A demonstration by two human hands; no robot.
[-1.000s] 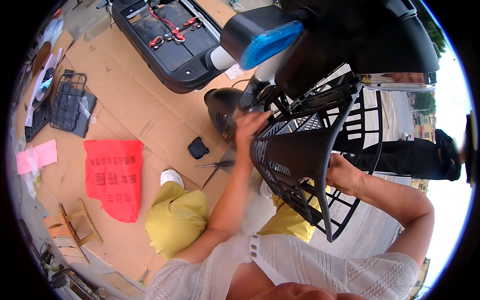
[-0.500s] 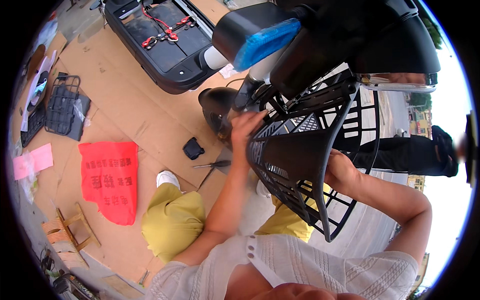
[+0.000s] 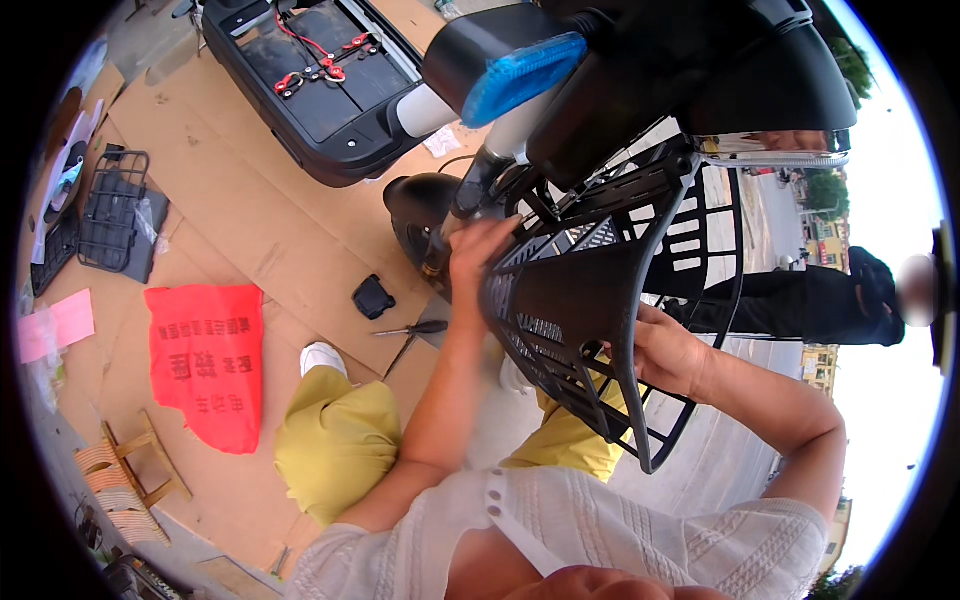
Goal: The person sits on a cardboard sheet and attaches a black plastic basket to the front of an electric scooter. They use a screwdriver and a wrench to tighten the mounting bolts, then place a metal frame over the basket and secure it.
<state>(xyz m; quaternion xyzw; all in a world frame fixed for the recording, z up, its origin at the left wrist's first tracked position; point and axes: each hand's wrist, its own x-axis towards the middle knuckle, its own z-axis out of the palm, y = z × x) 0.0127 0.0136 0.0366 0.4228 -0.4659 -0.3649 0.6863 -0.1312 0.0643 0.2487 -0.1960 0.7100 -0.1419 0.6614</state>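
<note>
A black basket [image 3: 575, 295] is seen right of centre in the frame. It is gripped at the rim by the curled right hand [image 3: 668, 350]. By its base, near mid-frame, the left hand [image 3: 478, 250] is partly extended; whether anything is held cannot be told. At left, a red sheet [image 3: 207, 350] is spread on cardboard [image 3: 225, 205].

1. Flattened brown cardboard sheets [image 3: 230, 225] cover much of the grey floor [image 3: 488, 430].
2. A red printed sheet [image 3: 205, 360] lies spread on the cardboard.
3. A small black plastic piece [image 3: 374, 297] and a black-handled screwdriver [image 3: 430, 327] lie near each other.
4. Toward the left are a black rack [image 3: 113, 212], a pink sheet [image 3: 65, 322] and a tipped wooden stool [image 3: 125, 485].
</note>
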